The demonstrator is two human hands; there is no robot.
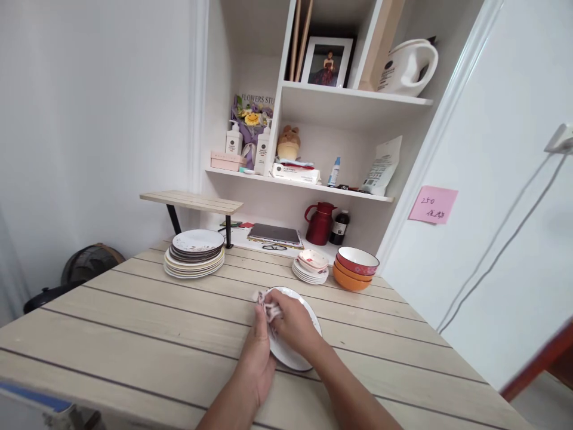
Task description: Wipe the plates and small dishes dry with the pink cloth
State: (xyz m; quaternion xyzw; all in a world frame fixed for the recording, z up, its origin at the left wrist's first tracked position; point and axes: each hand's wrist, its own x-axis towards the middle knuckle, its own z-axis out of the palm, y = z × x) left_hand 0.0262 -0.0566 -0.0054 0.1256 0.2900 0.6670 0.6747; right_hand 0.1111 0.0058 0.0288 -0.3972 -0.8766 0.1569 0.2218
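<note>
A white plate [290, 353] with a faint pattern is above the middle of the slatted table, near its front. My left hand [258, 352] grips its left edge, thumb on the upper side and the fingers hidden beneath. My right hand [293, 322] is closed around a crumpled pale cloth [261, 297] and presses it against the plate's upper left part. Beyond the plate are a stack of small dishes [310, 275] and stacked red and orange bowls [351, 278]. A tall stack of plates [194, 270] stands at the back left.
A small wooden riser [192, 202] with black legs stands behind the tall plate stack. At the back are a closed laptop [275, 233], glasses [274, 247], a red jug [320, 224] and a dark bottle [339, 228]. White shelves [308, 187] rise above the table.
</note>
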